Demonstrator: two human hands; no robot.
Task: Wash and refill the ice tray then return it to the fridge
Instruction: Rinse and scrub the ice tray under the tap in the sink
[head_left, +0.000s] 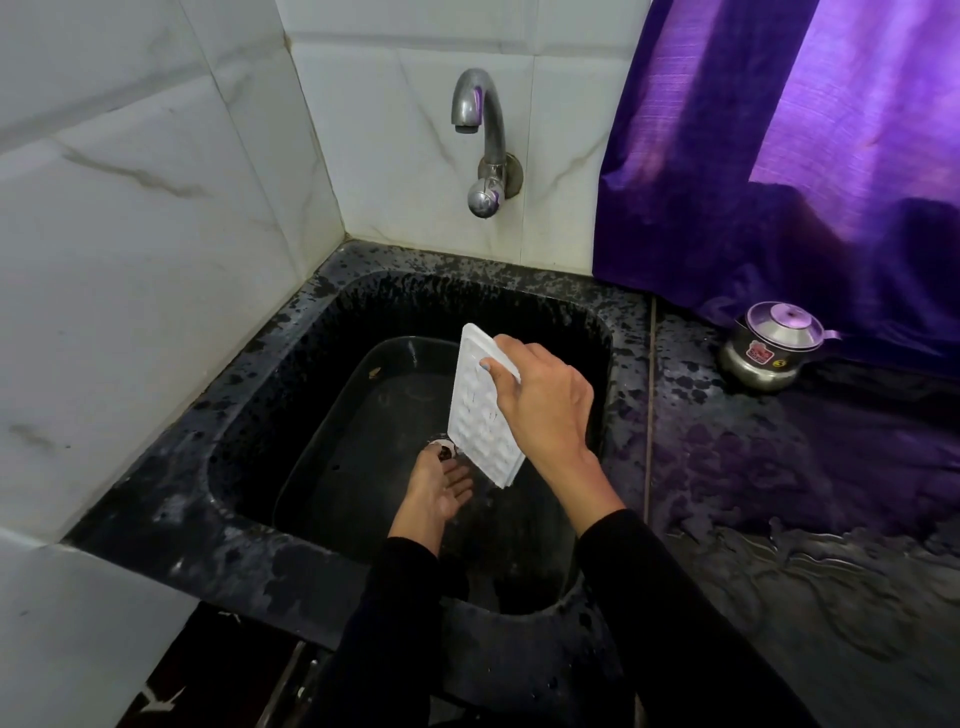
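Note:
A white ice tray (475, 410) stands almost on edge over the black sink (291, 332), its cells facing left. My right hand (545, 405) grips its upper right edge, fingers wrapped over the rim. Just below the tray's lower end, my left hand (439, 493) is held palm up with fingers apart, near the drain (441, 449). It holds nothing. The metal tap (480, 140) on the tiled wall above shows no water running.
A black basin (332, 441) holding some water sits inside the sink. A small steel lidded pot (774, 345) stands on the wet dark counter at the right, in front of a purple curtain (779, 156). White tiled walls close off the left and back.

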